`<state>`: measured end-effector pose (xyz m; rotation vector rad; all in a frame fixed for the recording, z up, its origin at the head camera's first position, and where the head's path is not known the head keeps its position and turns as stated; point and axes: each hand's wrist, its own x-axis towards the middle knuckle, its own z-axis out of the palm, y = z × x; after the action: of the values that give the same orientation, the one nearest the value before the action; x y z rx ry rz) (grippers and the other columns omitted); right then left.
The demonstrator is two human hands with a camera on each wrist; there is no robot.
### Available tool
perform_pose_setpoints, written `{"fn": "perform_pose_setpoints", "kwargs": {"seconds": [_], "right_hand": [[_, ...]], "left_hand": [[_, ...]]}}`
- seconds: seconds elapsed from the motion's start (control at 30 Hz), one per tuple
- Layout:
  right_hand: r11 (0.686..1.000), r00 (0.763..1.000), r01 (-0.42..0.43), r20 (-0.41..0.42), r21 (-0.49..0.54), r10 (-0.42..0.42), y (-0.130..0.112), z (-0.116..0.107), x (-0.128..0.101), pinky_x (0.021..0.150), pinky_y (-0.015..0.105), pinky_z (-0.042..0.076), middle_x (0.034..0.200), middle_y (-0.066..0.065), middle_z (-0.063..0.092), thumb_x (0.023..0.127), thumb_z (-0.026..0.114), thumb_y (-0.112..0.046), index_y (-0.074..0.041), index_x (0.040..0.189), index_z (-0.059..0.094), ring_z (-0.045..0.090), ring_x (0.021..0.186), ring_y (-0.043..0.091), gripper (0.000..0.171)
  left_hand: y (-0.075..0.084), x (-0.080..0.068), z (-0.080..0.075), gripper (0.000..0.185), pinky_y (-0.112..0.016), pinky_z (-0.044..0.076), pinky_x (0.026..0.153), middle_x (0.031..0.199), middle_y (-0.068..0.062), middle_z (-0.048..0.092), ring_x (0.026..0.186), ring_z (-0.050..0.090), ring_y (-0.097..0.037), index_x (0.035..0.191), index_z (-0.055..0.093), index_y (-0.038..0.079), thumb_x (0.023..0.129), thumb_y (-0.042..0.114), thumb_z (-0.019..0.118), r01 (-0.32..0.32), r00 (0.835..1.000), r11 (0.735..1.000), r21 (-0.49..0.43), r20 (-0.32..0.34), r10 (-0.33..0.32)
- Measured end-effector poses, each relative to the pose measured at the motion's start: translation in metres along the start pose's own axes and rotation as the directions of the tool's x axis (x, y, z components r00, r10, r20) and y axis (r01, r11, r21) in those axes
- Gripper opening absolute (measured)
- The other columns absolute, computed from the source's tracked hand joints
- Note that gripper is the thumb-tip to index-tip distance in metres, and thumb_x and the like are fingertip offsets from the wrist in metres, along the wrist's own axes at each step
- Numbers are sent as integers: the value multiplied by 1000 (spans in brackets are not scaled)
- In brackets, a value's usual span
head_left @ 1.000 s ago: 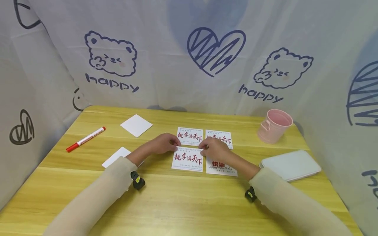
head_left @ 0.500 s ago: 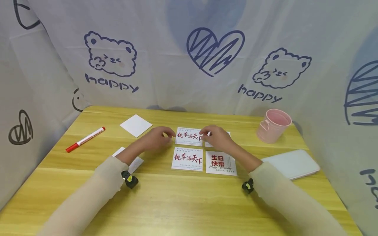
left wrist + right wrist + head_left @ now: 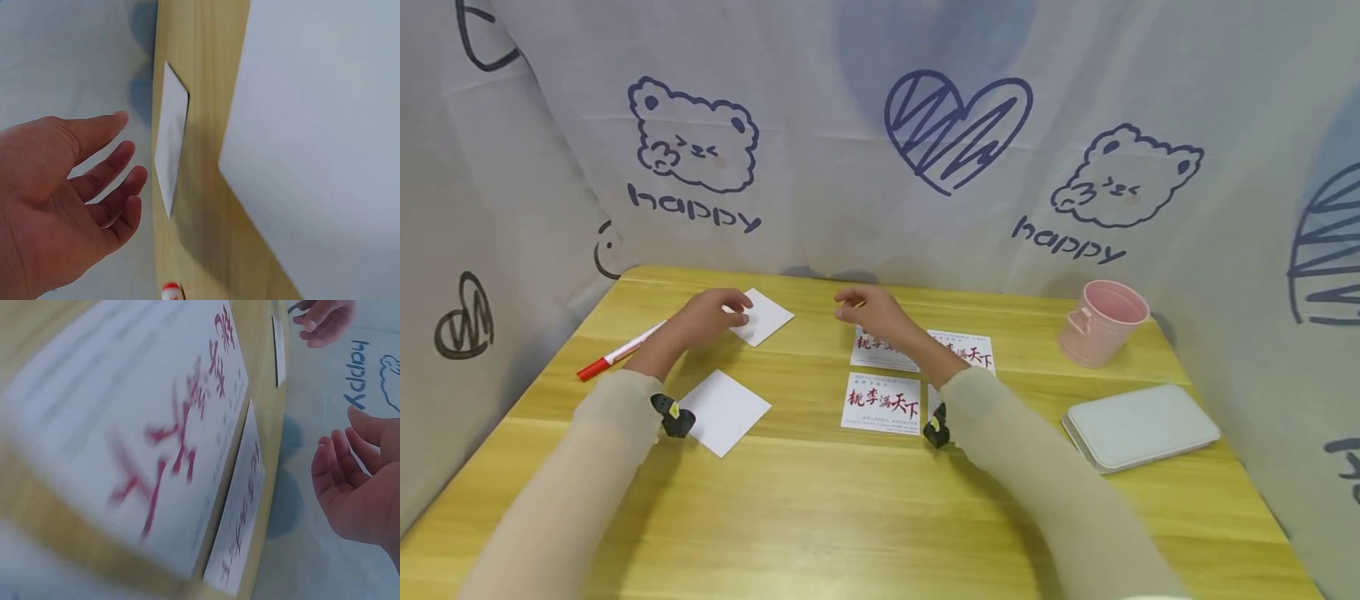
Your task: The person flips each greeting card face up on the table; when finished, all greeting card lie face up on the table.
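Catching the left hand (image 3: pixel 69 200) from its palm side, with loosely bent fingers (image 3: pixel 114 161) near, but apart from, a white card (image 3: pixel 171 144) on the desk (image 3: pixel 209 75). Spotting a second white card (image 3: pixel 319 125) looming large at right, a red-tipped marker (image 3: pixel 172 294) peeking in below, pale fabric (image 3: pixel 69 56) beyond.

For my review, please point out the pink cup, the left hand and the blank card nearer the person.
Pink cup (image 3: pixel 1092 340): head view, outer wall below the rim.
Left hand (image 3: pixel 706 317): head view, back of the hand.
Nearer blank card (image 3: pixel 728 413): head view, middle of its upper face.
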<state>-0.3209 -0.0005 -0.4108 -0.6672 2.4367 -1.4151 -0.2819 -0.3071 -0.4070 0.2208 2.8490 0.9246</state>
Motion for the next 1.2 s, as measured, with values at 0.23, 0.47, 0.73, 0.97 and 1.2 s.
{"fn": "perform_pose_setpoints", "kwargs": {"seconds": [0.23, 0.47, 0.73, 0.97, 1.2], "right_hand": [[997, 999, -14, -38, 70, 17, -2, 44, 46, 69, 34, 52, 105, 10, 64, 97, 67, -12, 0, 131, 62, 60, 82, 28, 37], [998, 995, -52, -87, 36, 55, 0, 75, 73, 74, 23, 45, 102, 9, 64, 94, 70, -10, 0, 127, 65, 55, 85, 14, 35], [995, 988, -101, -122, -18, 98, 3, 93, 75, 93, 31, 48, 114, 12, 64, 93, 73, -13, 0, 128, 63, 56, 99, 18, 39], [993, 980, -122, -163, -10, 118, 2, 102, 72, 105, 35, 47, 131, 14, 61, 92, 74, -13, -1, 134, 61, 57, 121, 25, 46], [981, 977, -96, -207, -171, 59, 4, 109, 72, 107, 34, 44, 129, 13, 64, 90, 76, -15, -2, 123, 71, 57, 124, 27, 35]], "left_hand": [[-26, 7, -13, 35, -59, 33, 111, 136, -29, 51, 124, 46, -43, 132, 55, -3, 102, 13, 57, 106, 994, 994, -21, -2, -106], [-44, 15, -16, 38, -59, 31, 114, 141, -29, 47, 128, 43, -43, 136, 52, -4, 101, 12, 58, 152, 988, 985, -78, -1, -153], [-53, 20, -18, 45, -58, 32, 115, 139, -28, 51, 126, 46, -42, 138, 52, -2, 100, 20, 63, 179, 984, 980, -92, 38, -176], [-49, 21, -18, 45, -58, 32, 114, 137, -26, 52, 123, 46, -41, 137, 54, -3, 99, 19, 64, 194, 981, 979, -61, 30, -193], [-49, 18, -14, 45, -57, 30, 115, 135, -24, 51, 120, 43, -38, 138, 53, -1, 99, 19, 64, 223, 975, 972, -78, 37, -220]]}}
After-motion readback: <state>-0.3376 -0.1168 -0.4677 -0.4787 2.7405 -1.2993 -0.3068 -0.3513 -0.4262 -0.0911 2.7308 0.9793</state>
